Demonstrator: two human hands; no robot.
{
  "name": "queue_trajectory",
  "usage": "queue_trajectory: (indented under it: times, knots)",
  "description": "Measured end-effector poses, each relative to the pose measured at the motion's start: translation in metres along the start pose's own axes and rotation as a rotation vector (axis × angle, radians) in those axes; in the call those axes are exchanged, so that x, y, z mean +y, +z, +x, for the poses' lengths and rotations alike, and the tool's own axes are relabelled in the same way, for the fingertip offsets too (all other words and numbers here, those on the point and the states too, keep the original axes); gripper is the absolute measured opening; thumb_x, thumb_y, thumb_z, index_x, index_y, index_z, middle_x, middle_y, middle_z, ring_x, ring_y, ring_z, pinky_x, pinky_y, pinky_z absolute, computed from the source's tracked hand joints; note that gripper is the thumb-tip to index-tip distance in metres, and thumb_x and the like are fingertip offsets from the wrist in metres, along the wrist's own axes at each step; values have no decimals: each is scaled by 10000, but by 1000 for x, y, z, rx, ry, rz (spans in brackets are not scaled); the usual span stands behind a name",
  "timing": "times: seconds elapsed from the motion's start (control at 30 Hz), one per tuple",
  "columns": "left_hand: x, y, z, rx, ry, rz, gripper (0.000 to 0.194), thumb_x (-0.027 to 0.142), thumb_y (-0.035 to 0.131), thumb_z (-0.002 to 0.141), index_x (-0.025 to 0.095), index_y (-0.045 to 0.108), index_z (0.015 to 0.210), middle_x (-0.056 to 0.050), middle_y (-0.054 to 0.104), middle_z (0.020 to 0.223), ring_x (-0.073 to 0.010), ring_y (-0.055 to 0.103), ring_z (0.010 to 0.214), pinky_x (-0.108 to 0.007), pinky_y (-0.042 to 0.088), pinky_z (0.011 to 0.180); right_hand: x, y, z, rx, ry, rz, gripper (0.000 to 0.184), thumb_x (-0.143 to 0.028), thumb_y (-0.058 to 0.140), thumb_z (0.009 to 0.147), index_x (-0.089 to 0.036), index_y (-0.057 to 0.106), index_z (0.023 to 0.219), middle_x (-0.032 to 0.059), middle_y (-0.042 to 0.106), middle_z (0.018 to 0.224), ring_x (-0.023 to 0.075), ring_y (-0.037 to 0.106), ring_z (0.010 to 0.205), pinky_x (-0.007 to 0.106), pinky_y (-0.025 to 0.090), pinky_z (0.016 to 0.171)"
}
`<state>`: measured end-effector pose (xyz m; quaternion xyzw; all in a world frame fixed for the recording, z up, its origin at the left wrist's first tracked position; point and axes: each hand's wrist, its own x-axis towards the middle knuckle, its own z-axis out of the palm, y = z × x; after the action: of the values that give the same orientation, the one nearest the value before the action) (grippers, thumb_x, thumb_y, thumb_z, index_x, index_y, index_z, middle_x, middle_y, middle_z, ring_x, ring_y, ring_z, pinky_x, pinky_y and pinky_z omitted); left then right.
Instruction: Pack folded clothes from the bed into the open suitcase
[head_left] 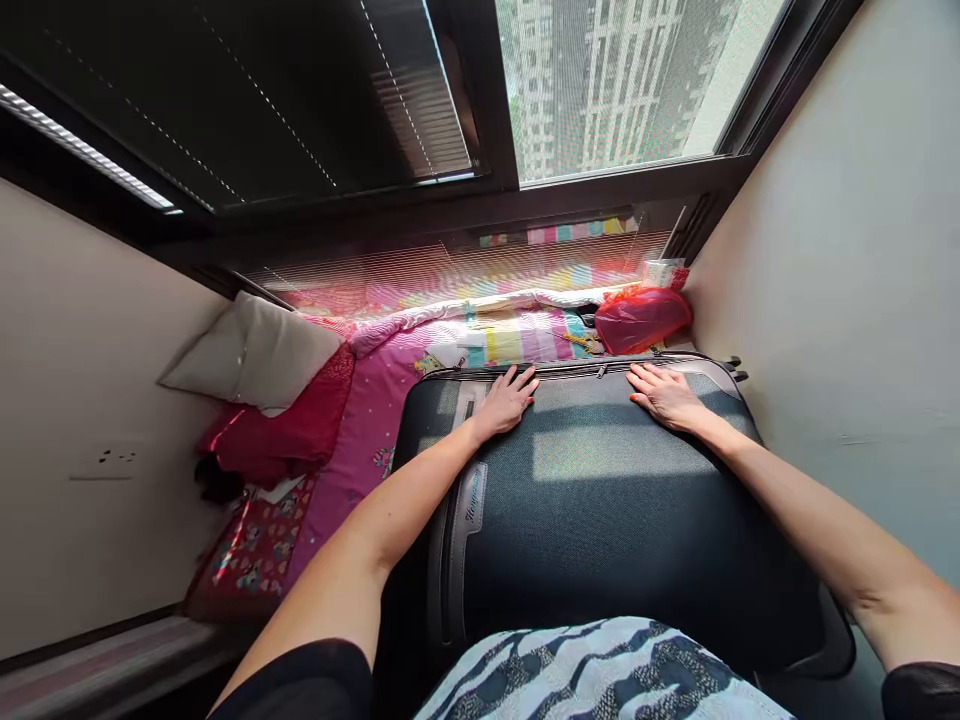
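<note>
A large dark suitcase (pixel 585 540) lies closed in front of me, its zipper edge running along the far side. My left hand (pixel 506 402) rests flat on its lid near that edge, fingers spread and pointing away from me. Farther right, my right hand (pixel 664 395) also lies on the lid near the far edge, fingers stretched out. Neither hand holds anything. Between the hands a small zipper pull (pixel 601 371) shows on the seam. A grey name patch (pixel 475 497) sits on the left part of the lid.
Beyond the suitcase is a window seat with pink bedding (pixel 375 400) and a striped quilt (pixel 517 335). A red translucent bag (pixel 645 320) stands against the right wall. At left lie a pale cushion (pixel 255 352) and a red cloth (pixel 281 440). A window (pixel 622 90) rises behind.
</note>
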<state>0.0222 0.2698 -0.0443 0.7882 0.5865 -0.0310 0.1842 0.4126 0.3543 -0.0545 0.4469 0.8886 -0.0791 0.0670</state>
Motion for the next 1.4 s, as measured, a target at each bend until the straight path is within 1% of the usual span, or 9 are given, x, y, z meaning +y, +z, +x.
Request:
queue_trajectory:
  times: [0.13,0.33,0.57,0.73,0.87,1.0,1.1,1.23,1.4]
  knots:
    - [2,3,1,-14,-13,3,573,352,386,1141,245,488,1695,-75,285,1847,-371,196,1722,-580,272,1372,-2,0,-4,-25,5,13,597,-443,346,1126,-251,589,1636,86,458,1755,323,408,1635,556,376,1291]
    - [21,0,-5,-99,-65,-25,732,547,296,1146,198,276,1789,-86,181,1870,-354,124,1740,-596,149,1400,0,-1,0,-33,18,13,622,-442,321,1119,-231,576,1646,91,435,1768,324,380,1649,562,355,1300]
    - [36,-10,-9,-128,-123,-6,758,541,240,1148,154,222,1799,-93,145,1875,-342,103,1744,-558,118,1408,7,6,6,-9,29,-10,616,-430,324,1108,-252,589,1636,85,463,1754,309,395,1635,544,352,1304]
    - [40,-12,-10,-117,-133,-15,733,545,237,1151,237,175,1813,-74,143,1877,-332,131,1741,-566,129,1405,14,10,10,1,25,-23,630,-454,301,1110,-257,592,1633,91,468,1750,311,400,1626,559,350,1302]
    - [43,-13,-10,-116,-160,-20,728,537,247,1146,243,195,1811,-67,168,1873,-318,132,1742,-558,135,1409,12,7,11,-7,35,-33,643,-461,289,1115,-239,579,1644,90,458,1756,304,394,1629,539,336,1313]
    - [44,-17,-8,-95,-163,-44,732,530,266,1140,201,256,1795,-83,189,1868,-310,128,1744,-550,129,1413,7,0,12,-1,45,-27,659,-452,275,1123,-195,551,1663,107,450,1759,305,394,1627,531,334,1310]
    - [49,-19,-11,-73,-169,-71,758,554,288,1134,171,266,1787,-114,190,1865,-332,109,1745,-589,128,1405,4,-6,12,36,51,-18,642,-430,298,1119,-183,563,1649,135,491,1728,317,425,1602,541,362,1283]
    - [68,-12,-29,6,-179,-106,841,656,379,1098,190,265,1789,-156,160,1866,-400,107,1737,-661,157,1380,-2,-13,4,127,57,-16,616,-453,339,1116,-208,588,1623,172,525,1694,354,453,1570,567,403,1229]
    - [89,3,-56,73,-128,-73,886,710,428,1081,197,281,1789,-178,131,1870,-436,107,1729,-687,143,1371,-20,-8,-11,177,25,-19,665,-578,329,1119,-281,526,1681,164,415,1769,408,358,1619,617,347,1240]
